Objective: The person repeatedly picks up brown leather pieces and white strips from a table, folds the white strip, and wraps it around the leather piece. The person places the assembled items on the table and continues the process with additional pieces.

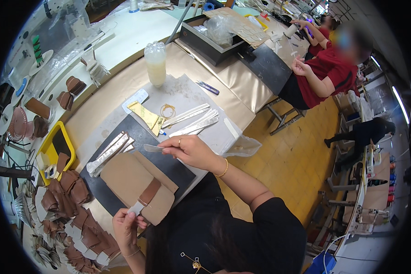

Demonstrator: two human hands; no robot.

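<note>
Room lies between the yellow tray [69, 139] and obstructing upright bottle [155, 66].

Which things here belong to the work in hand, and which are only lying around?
Seemingly belonging:
flat tool in the right hand
pale-ended brown strip in the left hand
tan panel under the strip

Probably lying around:
bottle
snips
black box

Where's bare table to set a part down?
Bare: tan tabletop between the yellow tray and bottle, and right of the snips. Crowded: the near left, heaped with brown pieces, and the black mat under panel and strips.
</note>
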